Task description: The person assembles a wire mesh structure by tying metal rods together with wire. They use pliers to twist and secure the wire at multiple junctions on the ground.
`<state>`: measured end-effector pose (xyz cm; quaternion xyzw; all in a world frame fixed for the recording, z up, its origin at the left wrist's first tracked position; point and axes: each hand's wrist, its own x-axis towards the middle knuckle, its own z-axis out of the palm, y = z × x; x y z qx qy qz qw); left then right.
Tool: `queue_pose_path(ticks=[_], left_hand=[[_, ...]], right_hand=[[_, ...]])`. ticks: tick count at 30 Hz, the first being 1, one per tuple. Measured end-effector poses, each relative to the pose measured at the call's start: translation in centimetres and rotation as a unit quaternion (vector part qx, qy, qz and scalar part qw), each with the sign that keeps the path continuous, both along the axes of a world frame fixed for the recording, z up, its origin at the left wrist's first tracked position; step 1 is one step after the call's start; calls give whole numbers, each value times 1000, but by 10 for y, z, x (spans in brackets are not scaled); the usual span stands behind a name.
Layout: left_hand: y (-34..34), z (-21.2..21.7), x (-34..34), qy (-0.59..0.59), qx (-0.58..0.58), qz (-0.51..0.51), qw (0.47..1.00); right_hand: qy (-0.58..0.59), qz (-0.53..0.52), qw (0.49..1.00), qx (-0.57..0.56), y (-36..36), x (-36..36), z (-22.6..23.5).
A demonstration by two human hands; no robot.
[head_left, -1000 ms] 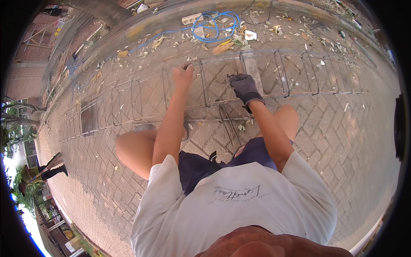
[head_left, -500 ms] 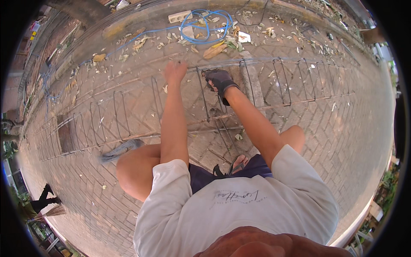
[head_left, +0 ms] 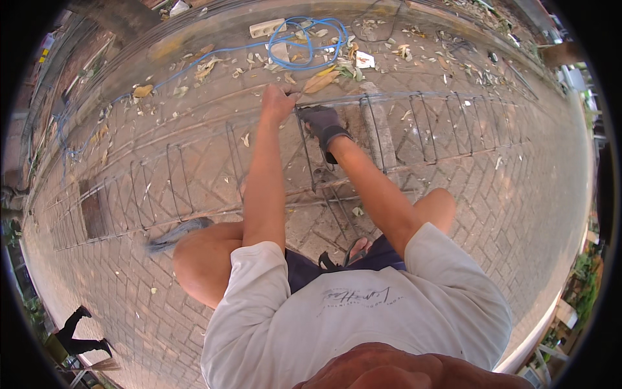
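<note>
Left hand point(head_left: 277, 104) and gloved right hand point(head_left: 320, 123), fingers curled, pinch unclear, at far side of rebar cage point(head_left: 306, 154); nearer than it, dark-scripted shirt point(head_left: 363, 327)

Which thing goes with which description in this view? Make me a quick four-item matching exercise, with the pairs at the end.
Things:
1. Left hand
2. Right hand
3. Cable
4. Bundle of thin strands

Descriptions:
A. Blue, lying in loops on the ground
B. In a dark glove
C. Grey, lying by the person's left knee
D. Bare, without a glove

Pairs: 1-D, 2-B, 3-A, 4-C
</note>
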<state>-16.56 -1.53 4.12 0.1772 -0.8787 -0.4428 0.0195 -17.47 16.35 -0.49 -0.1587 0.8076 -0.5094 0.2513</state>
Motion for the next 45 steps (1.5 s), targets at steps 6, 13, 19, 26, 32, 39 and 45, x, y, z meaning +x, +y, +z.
queue_pose_path(ticks=[6, 13, 19, 26, 32, 39, 45], left_hand=[[7, 3, -13, -29, -46, -9, 998], [-1, -9, -18, -6, -12, -147, 989], [22, 2, -13, -114, -188, -155, 963], [54, 2, 51, 179, -264, 137, 938], [77, -35, 77, -37, 348, 324, 879], [60, -47, 78, -49, 509, 183, 839], [58, -34, 81, -35, 557, 227, 798]], right_hand=[[12, -32, 994, 103, -13, 1, 14], [51, -116, 992, 6, -10, 6, 22], [209, 89, 946, 232, 3, -1, 20], [222, 196, 895, 333, 8, -8, 38], [117, 47, 992, 25, 13, -15, -7], [28, 4, 999, 36, 13, -16, 0], [86, -2, 991, 102, 6, -13, 28]])
